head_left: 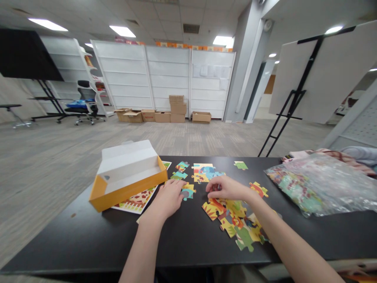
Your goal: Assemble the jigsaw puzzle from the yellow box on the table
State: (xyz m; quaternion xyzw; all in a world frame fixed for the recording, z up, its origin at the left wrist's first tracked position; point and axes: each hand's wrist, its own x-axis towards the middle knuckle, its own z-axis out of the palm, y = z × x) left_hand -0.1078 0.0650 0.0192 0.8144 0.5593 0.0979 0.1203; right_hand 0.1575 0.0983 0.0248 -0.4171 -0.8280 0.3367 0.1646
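Observation:
My left hand (pixel 165 199) rests at the middle of the black table (pixel 182 251), its fingertips on a teal and yellow jigsaw piece (pixel 188 192). My right hand (pixel 226 188) hangs just right of that piece, fingers curled together; whether they pinch anything is hard to tell. Below it lies a joined group of yellow and green jigsaw pieces (pixel 235 222). A smaller joined group with a blue animal (pixel 204 173) lies above my hands. Several loose pieces (pixel 180 171) are scattered around them.
An open yellow and white puzzle box (pixel 128 188) stands at the table's left, partly over a printed picture sheet (pixel 137 200). A crumpled plastic bag (pixel 315 184) with printed contents lies at the right, with fabric behind it. Beyond the table's far edge are carpet, cardboard boxes and easels.

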